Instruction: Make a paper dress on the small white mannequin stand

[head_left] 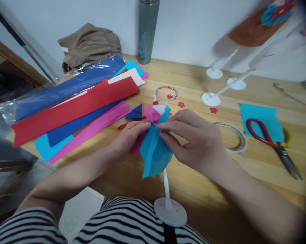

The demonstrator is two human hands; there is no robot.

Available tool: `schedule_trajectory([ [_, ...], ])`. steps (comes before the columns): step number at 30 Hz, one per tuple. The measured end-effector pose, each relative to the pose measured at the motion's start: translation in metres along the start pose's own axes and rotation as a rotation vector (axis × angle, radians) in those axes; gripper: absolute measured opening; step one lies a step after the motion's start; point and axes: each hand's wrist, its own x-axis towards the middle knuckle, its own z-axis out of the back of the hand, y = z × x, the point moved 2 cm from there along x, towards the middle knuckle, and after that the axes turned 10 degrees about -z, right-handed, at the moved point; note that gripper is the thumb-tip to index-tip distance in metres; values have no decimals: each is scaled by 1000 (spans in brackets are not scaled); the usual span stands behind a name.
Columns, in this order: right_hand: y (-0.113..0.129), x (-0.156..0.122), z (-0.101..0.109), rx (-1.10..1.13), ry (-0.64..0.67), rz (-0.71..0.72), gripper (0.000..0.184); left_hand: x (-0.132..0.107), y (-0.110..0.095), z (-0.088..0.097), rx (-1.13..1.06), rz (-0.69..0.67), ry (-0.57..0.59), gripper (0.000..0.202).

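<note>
Both hands are at a small white doll form on a stem with a round base [170, 212]; the base is toward me, by my striped shirt. Light blue crepe paper [155, 157] wraps the form and flares below my fingers, with pink crepe paper [152, 114] above. My left hand [129, 135] is closed, thumb and finger pressed at the pinched-in part of the blue paper. My right hand [191, 135] pinches the same paper from the right side. A small red and white tip [155, 101] sticks out beyond the pink paper.
Crepe paper strips, including a red one [79, 108], lie left by a brown cloth [92, 44]. A bottle [148, 32] stands behind. Rightward are a tape roll [242, 139], red-handled scissors [267, 135] on blue paper, red flower cutouts [181, 104] and white stands [211, 99].
</note>
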Motion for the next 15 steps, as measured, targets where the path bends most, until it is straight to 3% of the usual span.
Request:
schedule_trajectory([
  [4, -2, 6, -1, -18, 63, 33, 26, -2, 0, -1, 42, 20, 4, 19],
  [9, -8, 12, 0, -128, 295, 126, 40, -1, 3, 0, 60, 67, -1, 19],
  [15, -10, 13, 5, -76, 279, 196, 38, 0, 7, 0, 27, 78, 25, 26],
])
